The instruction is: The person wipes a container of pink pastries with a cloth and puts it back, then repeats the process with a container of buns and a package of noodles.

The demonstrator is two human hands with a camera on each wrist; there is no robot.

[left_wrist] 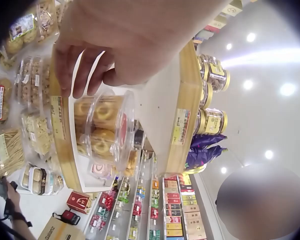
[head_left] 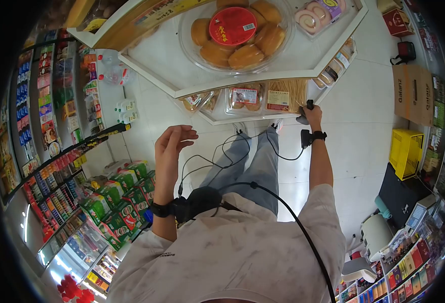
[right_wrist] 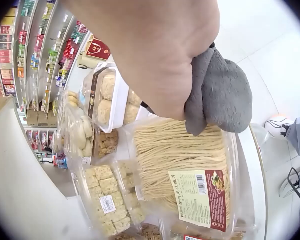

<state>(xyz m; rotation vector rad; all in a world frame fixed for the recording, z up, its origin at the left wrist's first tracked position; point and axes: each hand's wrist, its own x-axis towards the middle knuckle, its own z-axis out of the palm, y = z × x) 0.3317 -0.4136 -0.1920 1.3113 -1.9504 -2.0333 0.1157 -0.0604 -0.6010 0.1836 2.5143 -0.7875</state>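
Note:
My right hand [head_left: 313,117] grips a grey cloth [right_wrist: 224,92] at the front edge of the lower shelf. The cloth overlaps the corner of a clear pack of thin noodle-like sticks [right_wrist: 182,155] with a cream and red label. Close by lie a white tray of round pastries [right_wrist: 107,95] and a pack of square crackers [right_wrist: 107,195]. Raised in front of the upper shelf, my left hand [head_left: 169,141] holds nothing, its fingers loosely bent. Nearest to it in the left wrist view is a round clear box of buns [left_wrist: 107,127]; the head view shows its red label [head_left: 232,26].
A white shelf rim [head_left: 242,83] juts over the lower packs. Cables [head_left: 222,164] hang between the arms. Green cartons [head_left: 116,202] are stacked at left; a cardboard box [head_left: 413,95] and a yellow basket [head_left: 405,154] stand at right. In the left wrist view jars [left_wrist: 212,122] line a higher shelf.

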